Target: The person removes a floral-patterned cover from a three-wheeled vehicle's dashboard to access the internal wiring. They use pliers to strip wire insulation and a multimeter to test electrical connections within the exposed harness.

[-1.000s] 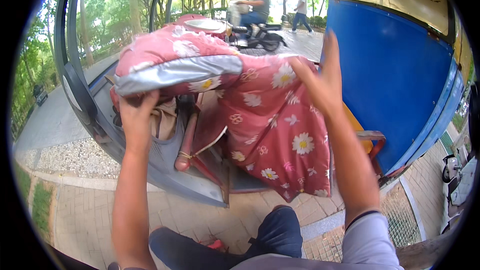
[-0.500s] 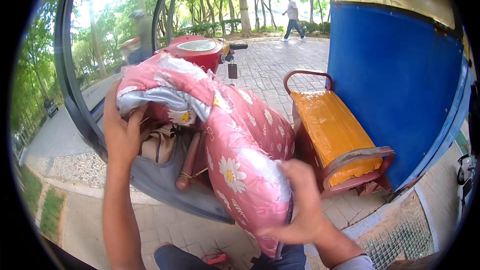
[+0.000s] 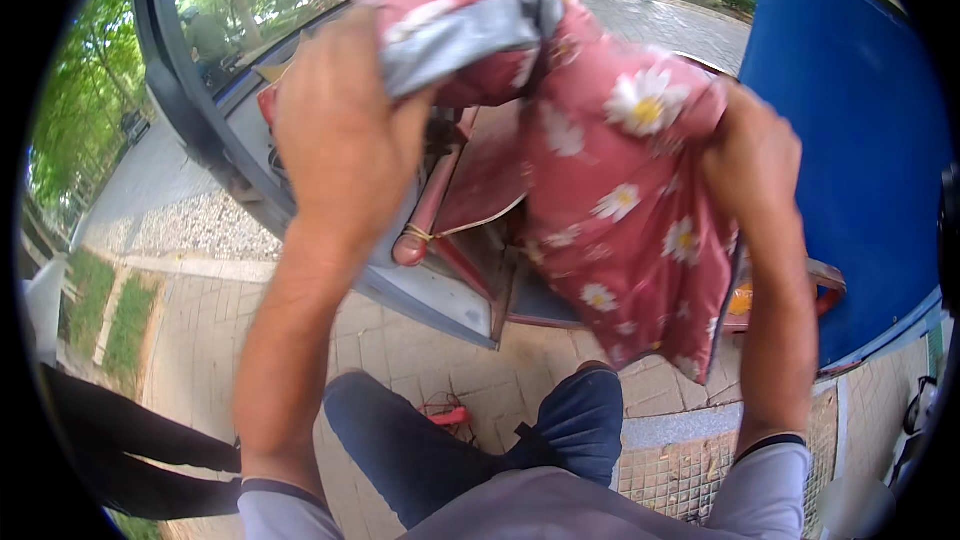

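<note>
A pink quilted cover with white daisies and a silvery lining is held up in front of me, spread between my two hands. My left hand, a little blurred, grips its left end beside the grey lining. At the right, my right hand has its fingers wrapped round the upper corner. The lower part of the cover hangs free over the front of a red three-wheeled vehicle. Under the left end, a red tube with a yellowish cord tied round it shows in the footwell.
A dark curved frame bounds the vehicle on the left, and a blue panel on the right. A red curved rail shows past my right forearm. Something red lies on the paving between my legs. Dark trouser legs appear at lower left.
Both hands have raised the cover; its right side came up and now hangs down. My right hand, open beside it before, has closed on its corner. The view has tilted down.
</note>
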Motion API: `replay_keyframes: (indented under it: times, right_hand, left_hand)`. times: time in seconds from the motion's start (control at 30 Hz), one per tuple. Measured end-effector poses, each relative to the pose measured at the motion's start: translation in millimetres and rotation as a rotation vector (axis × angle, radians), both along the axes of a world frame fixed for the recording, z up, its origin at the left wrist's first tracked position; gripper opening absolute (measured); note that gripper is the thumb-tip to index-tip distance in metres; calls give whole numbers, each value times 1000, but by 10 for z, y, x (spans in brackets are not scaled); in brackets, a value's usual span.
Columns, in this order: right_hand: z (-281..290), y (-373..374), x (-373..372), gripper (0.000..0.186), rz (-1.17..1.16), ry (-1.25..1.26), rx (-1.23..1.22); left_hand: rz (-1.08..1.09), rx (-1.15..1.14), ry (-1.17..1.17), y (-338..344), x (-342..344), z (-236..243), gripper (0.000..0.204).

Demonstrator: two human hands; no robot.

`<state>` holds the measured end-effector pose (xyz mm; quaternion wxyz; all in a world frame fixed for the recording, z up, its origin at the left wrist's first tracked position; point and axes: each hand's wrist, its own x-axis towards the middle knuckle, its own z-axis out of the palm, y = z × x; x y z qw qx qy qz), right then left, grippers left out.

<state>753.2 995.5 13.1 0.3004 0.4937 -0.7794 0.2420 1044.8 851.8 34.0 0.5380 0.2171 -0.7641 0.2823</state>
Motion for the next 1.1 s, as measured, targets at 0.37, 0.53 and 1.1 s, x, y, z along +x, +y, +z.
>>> replay_keyframes:
  times: [0.37, 0.53, 1.1]
  right_hand:
    - [256, -708, -1721, 43, -396, 20, -262]
    - [-494, -900, -2076, 40, -602, -61, 98]
    - [-749, -553, 817, 24, 698, -529, 656]
  left_hand:
    - [-10, -59, -30, 553, -1008, -399, 27]
    - [33, -8, -165, 702, -1609, -594, 37]
    - [-579, 2, -423, 96, -239, -579, 24]
